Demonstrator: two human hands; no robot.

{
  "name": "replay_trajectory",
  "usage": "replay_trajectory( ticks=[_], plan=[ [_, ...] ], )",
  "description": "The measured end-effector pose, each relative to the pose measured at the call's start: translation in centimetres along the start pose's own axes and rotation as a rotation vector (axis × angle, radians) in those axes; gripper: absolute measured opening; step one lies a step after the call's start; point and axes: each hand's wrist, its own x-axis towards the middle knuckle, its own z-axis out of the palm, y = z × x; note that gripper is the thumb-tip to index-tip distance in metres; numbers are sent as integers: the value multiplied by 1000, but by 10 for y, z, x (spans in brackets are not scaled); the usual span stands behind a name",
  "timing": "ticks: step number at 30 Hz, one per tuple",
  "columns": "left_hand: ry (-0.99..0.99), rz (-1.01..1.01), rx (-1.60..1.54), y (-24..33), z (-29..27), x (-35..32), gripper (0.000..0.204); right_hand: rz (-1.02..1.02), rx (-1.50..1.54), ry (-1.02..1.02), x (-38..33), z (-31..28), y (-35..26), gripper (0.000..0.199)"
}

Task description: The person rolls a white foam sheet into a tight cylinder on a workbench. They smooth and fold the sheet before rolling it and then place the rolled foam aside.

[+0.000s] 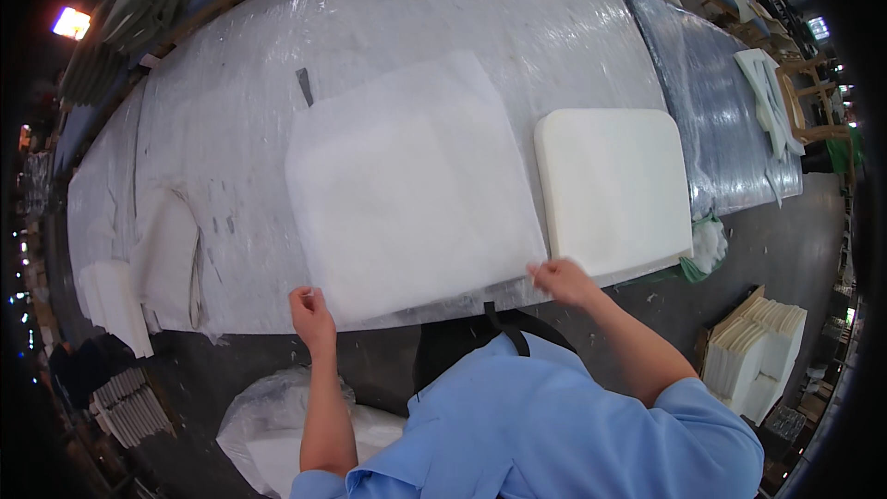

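Observation:
A large, soft white sheet (416, 194) lies spread on the plastic-wrapped table in front of me. It looks like thin padding cloth, and whether something lies under it is hard to see. At its near left corner, my left hand (312, 316) is closed, the fingertips pinched at the edge. My right hand (565, 281) is also closed in a pinch by the near right corner, slightly blurred. Just right of the sheet rests a thick white foam cushion (614, 189) with rounded far corners; my right hand is close to its near left corner.
The table (222, 74) has clear plastic wrap and a dark strip (304, 87). Folded pale cloth (166, 259) and a white foam piece (115, 305) lie left. Stacked foam pieces (756, 351) stand on the floor at right; a plastic bag (277, 425) lies near my left arm.

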Motion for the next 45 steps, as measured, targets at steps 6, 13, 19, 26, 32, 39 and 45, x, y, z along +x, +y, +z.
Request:
replay_trajectory(
  ticks=[6, 13, 19, 26, 32, 39, 45],
  plan=[
    [-903, -53, -307, 112, -7, -93, 13, -41, 227, -596, -72, 24, -32, 46],
    [-1346, 72, -127, 165, -29, -126, 18, -231, 717, -323, -88, -16, -20, 23],
    [-1578, 30, 203, 148, -90, -140, 26, -300, 825, -197, -94, -5, -36, 12],
    [-1459, -54, 44, 114, -121, -176, 34, -400, 382, -521, -101, 63, -108, 9],
    [-1286, -29, 52, 108, -124, -197, 35, -907, -215, -578, -96, 120, -130, 23],
    [-1277, -39, 59, 112, -140, -205, 37, -1120, -593, -755, -110, 147, -141, 21],
    [-1068, 119, 241, 125, -132, -219, 32, -1129, -787, -880, -119, 150, -158, 17]
  ],
)
